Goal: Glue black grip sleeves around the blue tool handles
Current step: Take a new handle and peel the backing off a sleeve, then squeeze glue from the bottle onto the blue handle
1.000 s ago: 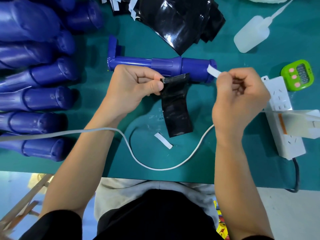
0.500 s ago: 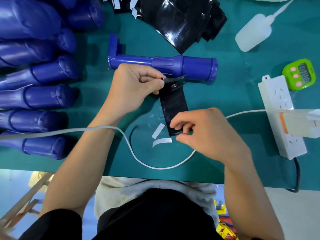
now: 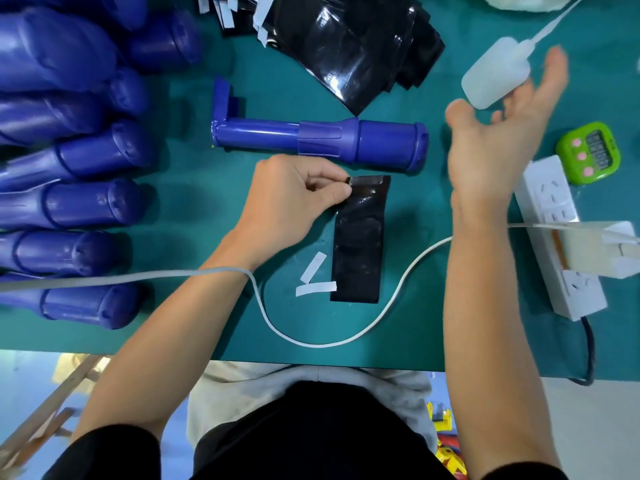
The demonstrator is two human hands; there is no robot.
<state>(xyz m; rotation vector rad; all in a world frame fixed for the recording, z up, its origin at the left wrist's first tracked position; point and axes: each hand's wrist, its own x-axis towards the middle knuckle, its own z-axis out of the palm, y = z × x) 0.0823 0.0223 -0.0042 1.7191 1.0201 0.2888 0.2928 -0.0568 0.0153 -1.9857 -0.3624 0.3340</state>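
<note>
Black grip sleeve point(image 3: 360, 237): flat, glossy, slightly wrinkled rectangle, lying on the green tabletop point(image 3: 180, 237) just in front of the blue tool handle point(image 3: 322, 140), with a narrow gap between the two. Long axis running from the near edge of the tabletop away toward the handle, far end crossed by a shinier band. Far left corner pinched between thumb and curled fingers of the left hand point(image 3: 294, 199). Blue tool handle lying crosswise, long axis left to right, thick capped end pointing right, thin shaft with an upturned bracket at the left. Right hand point(image 3: 495, 143) raised and blurred, fingers spread, holding nothing, just beside a translucent squeeze bottle point(image 3: 495, 76). Two white paper strips point(image 3: 316, 288) at the sleeve's near left corner, one touching its edge. Heap of more black sleeves point(image 3: 353, 46) beyond the handle; rows of blue handles point(image 3: 86, 206) stacked at the left. White cable point(image 3: 311, 344) looping round the sleeve's near end; power strip point(image 3: 554, 209) and green timer point(image 3: 588, 154) at the right.
</note>
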